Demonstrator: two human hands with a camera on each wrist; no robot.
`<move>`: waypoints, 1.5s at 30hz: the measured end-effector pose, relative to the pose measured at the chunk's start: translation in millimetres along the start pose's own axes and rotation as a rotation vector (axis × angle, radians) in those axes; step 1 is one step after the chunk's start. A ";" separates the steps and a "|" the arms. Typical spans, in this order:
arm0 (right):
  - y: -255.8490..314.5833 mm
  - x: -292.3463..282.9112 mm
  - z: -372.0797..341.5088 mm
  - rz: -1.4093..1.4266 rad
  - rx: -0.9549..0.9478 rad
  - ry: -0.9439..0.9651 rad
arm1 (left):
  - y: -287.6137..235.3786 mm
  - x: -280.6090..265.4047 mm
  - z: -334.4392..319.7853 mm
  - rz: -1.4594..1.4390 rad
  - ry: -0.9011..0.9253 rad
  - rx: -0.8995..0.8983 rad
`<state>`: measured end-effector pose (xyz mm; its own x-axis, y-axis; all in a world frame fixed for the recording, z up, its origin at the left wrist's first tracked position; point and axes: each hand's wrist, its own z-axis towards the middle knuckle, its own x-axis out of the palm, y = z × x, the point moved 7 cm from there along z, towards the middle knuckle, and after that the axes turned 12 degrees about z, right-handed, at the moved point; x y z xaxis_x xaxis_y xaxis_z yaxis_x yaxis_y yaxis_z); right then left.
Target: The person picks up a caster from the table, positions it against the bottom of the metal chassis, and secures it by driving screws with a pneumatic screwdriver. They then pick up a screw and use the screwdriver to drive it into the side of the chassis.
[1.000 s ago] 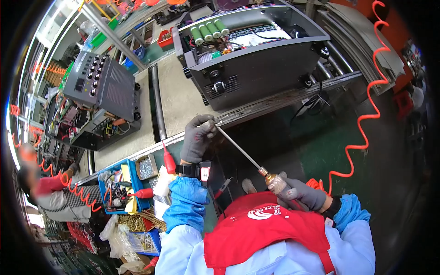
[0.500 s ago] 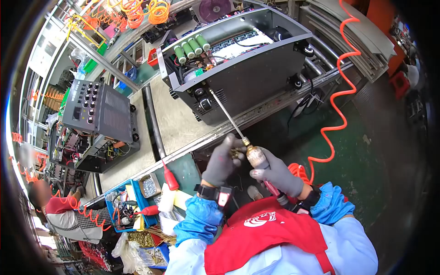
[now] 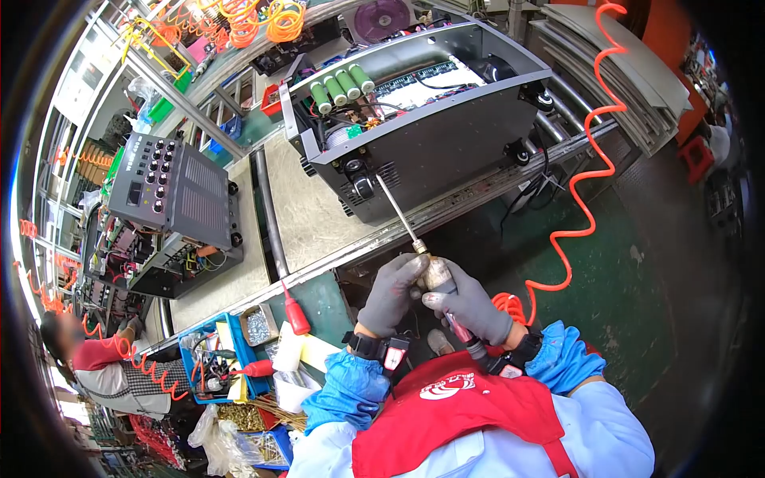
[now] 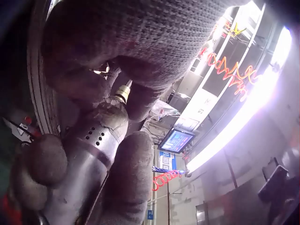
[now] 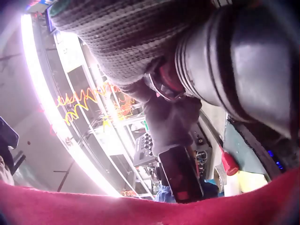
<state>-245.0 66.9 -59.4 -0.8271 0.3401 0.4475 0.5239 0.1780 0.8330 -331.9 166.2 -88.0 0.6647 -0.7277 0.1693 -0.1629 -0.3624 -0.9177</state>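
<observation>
An air screwdriver (image 3: 439,276) with a long thin bit points up and away from the person. My gloved right hand (image 3: 478,307) grips its body. My gloved left hand (image 3: 392,293) is at its front end, fingers curled about the brass collar (image 4: 123,92) in the left wrist view. A small shiny brass-coloured piece (image 4: 101,71) shows between those fingers. In the head view the bit's tip overlaps the side of a dark metal machine housing (image 3: 446,151), beside a black caster (image 3: 363,186). The housing is open on top, with green cylinders (image 3: 343,86) and wiring inside.
A coiled orange hose (image 3: 570,235) hangs at the right. Another machine with knobs (image 3: 171,187) stands on the roller line at left. A blue bin (image 3: 219,358), brass screws (image 3: 243,414) and a red squeeze bottle (image 3: 296,311) lie near the left arm. Another person (image 3: 119,366) is at far left.
The screwdriver swung up and left until its tip reached the housing's side. My left hand left the bit's tip, showed small brass-coloured pieces in its fingers, then closed in at the tool's front.
</observation>
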 end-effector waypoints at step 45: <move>3.2 27.3 -6.5 0.046 0.144 -0.098 | -11.9 -32.5 -27.8 0.408 -0.167 0.567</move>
<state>-267.2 70.7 -42.4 -0.7814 0.4381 0.4445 0.5904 0.2882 0.7539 -371.8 178.0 -72.6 0.7416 -0.6255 -0.2425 -0.0481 0.3109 -0.9492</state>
